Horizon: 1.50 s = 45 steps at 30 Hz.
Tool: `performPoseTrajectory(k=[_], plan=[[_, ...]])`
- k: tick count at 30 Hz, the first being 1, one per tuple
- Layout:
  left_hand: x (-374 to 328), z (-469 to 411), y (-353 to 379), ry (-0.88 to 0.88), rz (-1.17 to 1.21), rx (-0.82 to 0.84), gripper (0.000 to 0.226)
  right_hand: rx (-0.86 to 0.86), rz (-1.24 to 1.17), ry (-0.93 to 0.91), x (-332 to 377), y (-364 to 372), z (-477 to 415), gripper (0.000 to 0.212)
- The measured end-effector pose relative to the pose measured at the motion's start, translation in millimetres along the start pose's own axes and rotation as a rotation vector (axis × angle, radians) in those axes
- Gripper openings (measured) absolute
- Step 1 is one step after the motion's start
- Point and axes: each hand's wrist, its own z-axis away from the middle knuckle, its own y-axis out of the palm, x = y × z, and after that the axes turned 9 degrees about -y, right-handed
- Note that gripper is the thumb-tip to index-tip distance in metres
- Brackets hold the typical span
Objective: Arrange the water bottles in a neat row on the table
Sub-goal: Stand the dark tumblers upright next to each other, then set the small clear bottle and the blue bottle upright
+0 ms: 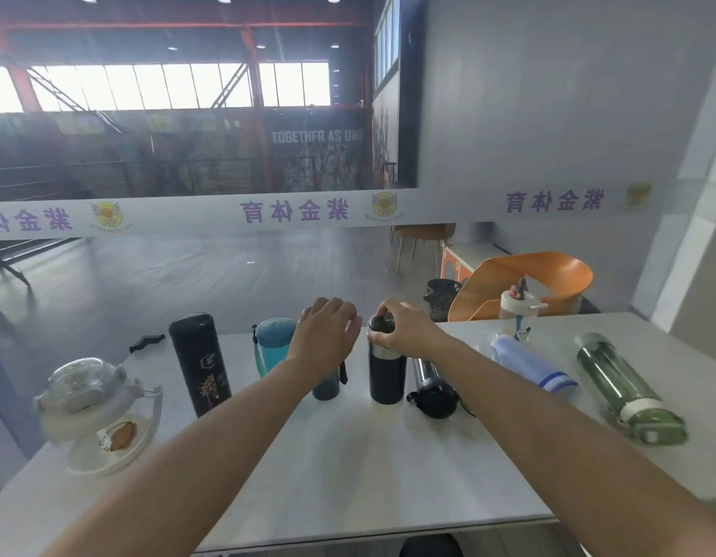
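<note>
I see my right hand (404, 325) wrapped around the cap of a tall dark navy steel flask (385, 369), which stands upright near the middle of the pale grey table (348, 468). My left hand (326, 335) covers the top of a smaller dark blue bottle (326, 385) just beside it; the fingers curl down over it, but I cannot tell whether they actually grip. Left of these stand a teal translucent bottle with a strap (273, 345), a tall black cylindrical flask with a printed pattern (200, 361), and a clear round-bodied jug with a white lid (95, 412) near the table's edge. Crowding the navy flask on its right, a slim silver bottle with a black cap (432, 385) lies on its side. Further right lie a pale blue bottle (529, 365) and a green glass bottle (625, 385), with a clear cartoon-topped bottle (519, 311) upright behind them.
</note>
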Motion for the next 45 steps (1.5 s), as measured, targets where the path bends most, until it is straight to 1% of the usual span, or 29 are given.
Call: performPoseTrajectory(k=[3,6,8,11,13,15,18,20,23,25,27,29,30,31,33,34,35,39,40,42,45], plan=[[-17,6,-1,0.14,-0.021,-0.002,0.012,-0.126,-0.034,0.0,1,-8,13,0.031],[-39,13,-3,0.205,0.018,0.042,0.01,-0.234,-0.017,0.066,-4,-23,33,0.017],[-53,21,0,0.203,0.088,0.096,0.01,-0.248,0.022,0.124,-8,-32,53,0.015],[-78,35,16,0.274,0.09,0.183,0.013,-0.22,0.086,0.235,-15,-39,85,0.023],[-91,45,31,0.206,0.15,0.268,0.019,-0.184,0.137,0.302,-22,-39,103,0.025],[-103,57,49,0.19,0.171,0.343,0.024,-0.161,0.172,0.35,-32,-37,117,0.03],[-120,72,77,0.217,0.102,0.405,0.033,-0.144,0.215,0.378,-48,-34,132,0.036],[-132,77,92,0.166,0.045,0.443,0.044,-0.15,0.238,0.376,-59,-34,140,0.037],[-150,81,111,0.052,-0.071,0.491,0.049,-0.167,0.268,0.354,-80,-33,146,0.037],[-157,83,124,-0.036,-0.1,0.503,0.05,-0.201,0.271,0.347,-95,-31,149,0.041],[-161,84,134,-0.085,-0.127,0.477,0.051,-0.261,0.248,0.317,-108,-27,149,0.041],[-161,85,139,-0.089,-0.124,0.432,0.05,-0.289,0.267,0.266,-117,-23,145,0.029],[-160,85,140,-0.083,-0.127,0.408,0.05,-0.264,0.28,0.262,-121,-20,140,0.026],[-159,84,140,-0.075,-0.137,0.39,0.051,-0.213,0.275,0.287,-124,-16,135,0.035],[-157,85,141,-0.069,-0.126,0.383,0.063,-0.111,0.19,0.378,-126,-9,126,0.055],[-156,87,140,-0.068,-0.121,0.406,0.069,-0.072,0.15,0.419,-127,-5,123,0.059],[-154,89,140,-0.059,-0.127,0.408,0.07,-0.044,0.116,0.456,-127,-1,120,0.062],[-151,89,129,-0.051,-0.14,0.381,0.045,-0.042,-0.054,0.557,-123,2,117,0.069],[-151,87,123,-0.043,-0.144,0.375,0.041,-0.032,-0.073,0.572,-123,0,117,0.071],[-154,79,108,-0.018,-0.127,0.347,0.041,-0.006,-0.078,0.614,-124,-5,119,0.077],[-159,63,87,0.051,-0.096,0.308,0.048,-0.012,-0.006,0.633,-127,-18,127,0.084]])
